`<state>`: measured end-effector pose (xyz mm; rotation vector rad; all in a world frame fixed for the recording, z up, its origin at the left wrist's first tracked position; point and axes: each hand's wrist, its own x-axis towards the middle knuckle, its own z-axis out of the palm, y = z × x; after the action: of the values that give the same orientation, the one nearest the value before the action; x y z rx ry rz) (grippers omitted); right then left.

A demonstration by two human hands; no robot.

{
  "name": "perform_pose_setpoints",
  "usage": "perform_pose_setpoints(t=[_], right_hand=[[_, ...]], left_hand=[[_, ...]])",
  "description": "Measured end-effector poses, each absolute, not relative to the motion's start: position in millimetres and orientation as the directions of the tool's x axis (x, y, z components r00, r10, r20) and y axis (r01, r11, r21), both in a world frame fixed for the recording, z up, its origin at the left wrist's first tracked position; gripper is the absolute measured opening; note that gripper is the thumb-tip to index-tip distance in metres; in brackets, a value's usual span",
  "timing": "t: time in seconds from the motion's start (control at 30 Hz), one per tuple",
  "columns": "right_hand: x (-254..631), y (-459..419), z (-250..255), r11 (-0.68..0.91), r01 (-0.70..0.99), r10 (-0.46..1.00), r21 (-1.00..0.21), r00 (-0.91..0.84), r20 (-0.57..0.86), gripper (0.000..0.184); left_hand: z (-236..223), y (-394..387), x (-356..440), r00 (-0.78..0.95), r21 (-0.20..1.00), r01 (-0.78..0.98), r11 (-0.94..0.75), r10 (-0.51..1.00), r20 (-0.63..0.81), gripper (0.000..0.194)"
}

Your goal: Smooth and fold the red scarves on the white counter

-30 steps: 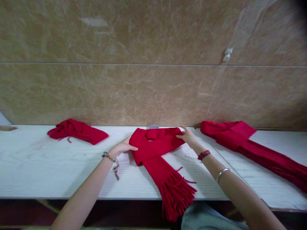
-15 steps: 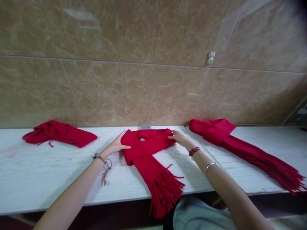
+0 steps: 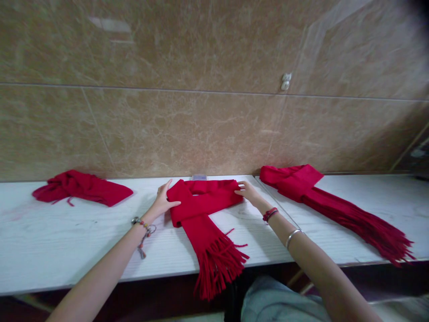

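"Head view, if you please: how are the hands now?"

"Left hand (image 3: pixel 162 201) is spread, with its thumb upon the scarf (image 3: pixel 201 205). Right hand (image 3: pixel 248 191) touches the opposite end of the fold with bent fingers. Whether either one pinches the cloth, I cannot tell."

"And what has just changed?"

"Rather little. Half a second ago the far band of the fold was more wavy; now it looks straighter, and the gap inside is thinner. Both hands have stayed at the same two ends. So I would judge that the work is, at this moment, a small adjusting of the fold."

"Where does the scarf lie, exactly?"

"Its folded part is between the two hands. From there one tail comes toward the person, and its fringe (image 3: pixel 219 264) reaches past the near edge of the table (image 3: pixel 50 246)."

"And farther out?"

"Beyond the hands, a small pale object (image 3: pixel 199 177) is near the wall (image 3: pixel 184 129). Well to the left of the left hand lies a crumpled red cloth (image 3: pixel 110 193). To the right of the right hand lies another scarf (image 3: pixel 301 188), also folded, with a long tail."
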<state>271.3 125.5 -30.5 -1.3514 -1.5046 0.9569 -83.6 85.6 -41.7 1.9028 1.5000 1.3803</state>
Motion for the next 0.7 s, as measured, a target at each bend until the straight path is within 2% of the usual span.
perform_pose_setpoints(t=[0.1, 0.17, 0.23, 0.27, 0.3, 0.37, 0.43, 0.5, 0.57, 0.6, 0.63, 0.7], right_hand=[[265, 120, -21, 0.107, 0.398, 0.987, -0.911, 0.066, 0.145, 0.056], [254, 109, -11, 0.181, 0.515, 0.967, -0.838, 0.060, 0.246, 0.052], [236, 90, -2, 0.313, 0.660, 0.937, -0.683, -0.096, 0.337, 0.039], [225, 77, 0, 0.394, 0.699, 0.915, -0.597, -0.243, 0.321, 0.033], [214, 64, 0, 0.435, 0.693, 0.900, -0.575, -0.321, 0.293, 0.033], [193, 40, -3, 0.538, 0.683, 0.841, -0.494, -0.479, 0.254, 0.043], [178, 24, -9, 0.602, 0.665, 0.791, -0.442, -0.574, 0.213, 0.051], [173, 21, -12, 0.608, 0.669, 0.783, -0.428, -0.595, 0.183, 0.049], [178, 29, -10, 0.576, 0.717, 0.814, -0.393, -0.549, 0.192, 0.041], [183, 36, -8, 0.558, 0.756, 0.830, -0.342, -0.515, 0.214, 0.040], [190, 44, -6, 0.536, 0.800, 0.841, -0.270, -0.481, 0.246, 0.042], [204, 60, -5, 0.496, 0.863, 0.845, -0.090, -0.457, 0.276, 0.058]], left_hand=[[-45, 94, -84, -0.154, 0.869, 0.422, -0.259, 0.924, 0.350, 0.076], [-43, 102, -84, -0.173, 0.938, 0.312, -0.154, 0.961, 0.216, 0.065], [-38, 111, -85, -0.129, 0.958, 0.273, -0.085, 0.984, 0.124, 0.060], [-33, 115, -86, -0.101, 0.958, 0.279, -0.070, 0.990, 0.102, 0.059], [-28, 119, -86, -0.073, 0.958, 0.282, -0.060, 0.994, 0.083, 0.058], [-19, 123, -86, -0.064, 0.944, 0.324, -0.057, 0.995, 0.082, 0.056], [-12, 117, -82, -0.127, 0.911, 0.405, -0.074, 0.983, 0.136, 0.056], [-11, 95, -75, -0.168, 0.817, 0.555, -0.156, 0.941, 0.294, 0.054], [-13, 61, -63, 0.026, 0.530, 0.774, -0.347, 0.853, 0.521, 0.053], [-13, 41, -57, 0.181, 0.383, 0.818, -0.430, 0.823, 0.538, 0.054], [-13, 22, -51, 0.350, 0.260, 0.815, -0.518, 0.798, 0.491, 0.054], [-9, -10, -39, 0.682, 0.068, 0.677, -0.733, 0.659, 0.316, 0.044]])
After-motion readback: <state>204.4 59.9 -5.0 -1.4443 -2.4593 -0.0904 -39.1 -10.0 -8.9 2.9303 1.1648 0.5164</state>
